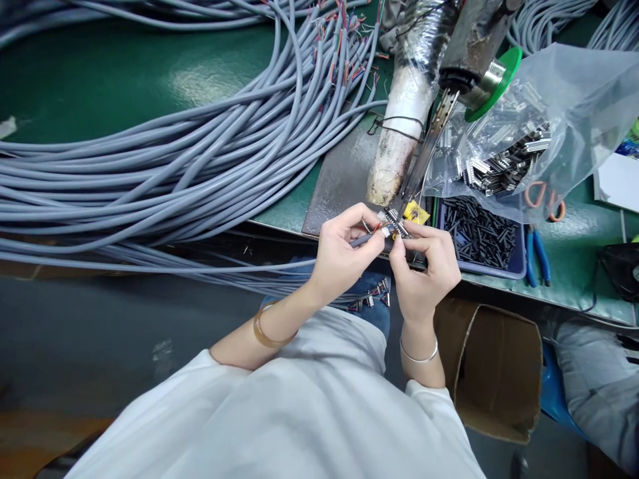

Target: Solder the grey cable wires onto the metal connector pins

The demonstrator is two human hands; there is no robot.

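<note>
My left hand [345,249] pinches the end of a grey cable [360,240], whose thin coloured wires fan out at my fingertips. Those wires meet a small metal connector [394,221] between my two hands. With thumb and fingers closed at its right side, my right hand [424,263] grips the connector. Right above it, the tip of a soldering iron [424,156] points down, close to the connector. A white fume pipe [397,150] opens just to the left of the iron. Behind my right fingers lies a yellow piece [416,212].
Many grey cables [200,173] cover the green table on the left. To the right are a clear bag of metal connectors [509,163], a tray of black sleeves [479,233], blue-handled pliers [538,256] and a green solder spool [499,83]. A cardboard box [492,372] stands below.
</note>
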